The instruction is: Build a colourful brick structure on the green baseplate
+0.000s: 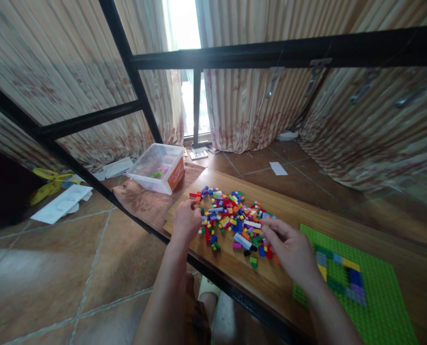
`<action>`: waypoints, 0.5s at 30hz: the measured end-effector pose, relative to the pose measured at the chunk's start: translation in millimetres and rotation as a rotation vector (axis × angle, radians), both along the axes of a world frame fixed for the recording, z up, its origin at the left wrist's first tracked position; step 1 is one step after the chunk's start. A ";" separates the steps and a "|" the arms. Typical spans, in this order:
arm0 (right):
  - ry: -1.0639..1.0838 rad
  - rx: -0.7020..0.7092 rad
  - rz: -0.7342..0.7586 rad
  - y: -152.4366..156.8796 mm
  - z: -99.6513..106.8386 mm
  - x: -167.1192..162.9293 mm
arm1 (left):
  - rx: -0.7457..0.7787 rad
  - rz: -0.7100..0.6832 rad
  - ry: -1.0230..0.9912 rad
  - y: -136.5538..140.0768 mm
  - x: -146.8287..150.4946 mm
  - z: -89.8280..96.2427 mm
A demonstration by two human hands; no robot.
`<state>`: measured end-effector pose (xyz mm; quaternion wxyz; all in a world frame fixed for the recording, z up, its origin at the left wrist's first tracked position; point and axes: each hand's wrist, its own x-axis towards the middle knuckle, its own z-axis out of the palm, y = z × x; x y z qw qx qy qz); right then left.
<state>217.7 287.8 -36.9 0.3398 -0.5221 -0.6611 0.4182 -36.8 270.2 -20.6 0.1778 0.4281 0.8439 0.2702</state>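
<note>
A loose pile of small toy building bricks in many colours lies on a wooden table. My left hand is at the pile's left edge, fingers curled in; whatever they hold, if anything, is hidden. Just beyond those fingers lies a red brick piece. At the pile's right side is my right hand, thumb and fingers reaching to the bricks with a gap between them. Near its fingertips is a long white brick. Right of this hand, a green baseplate carries a rectangular ring of coloured bricks.
A clear plastic box with an orange label and a few bricks inside stands on a brown cloth beyond the table. Black metal bars cross overhead and to the left. White trays and papers lie on the tiled floor.
</note>
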 end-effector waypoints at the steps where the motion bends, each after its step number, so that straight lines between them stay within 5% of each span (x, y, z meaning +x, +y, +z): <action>1: 0.043 -0.094 0.110 -6.2 2.9 -2.3 | -0.035 0.003 0.027 -0.5 -5.1 -1.8; 4: 0.068 -0.277 0.440 -29.7 8.7 -20.3 | -0.128 -0.007 0.076 0.9 -11.2 -10.1; 7: 0.041 -0.251 0.580 -52.3 5.8 -48.6 | -0.160 -0.018 0.095 5.8 -8.7 -18.5; 15: 0.142 -0.176 0.503 -56.3 -15.8 -77.8 | -0.080 0.003 0.095 11.6 -0.6 -20.8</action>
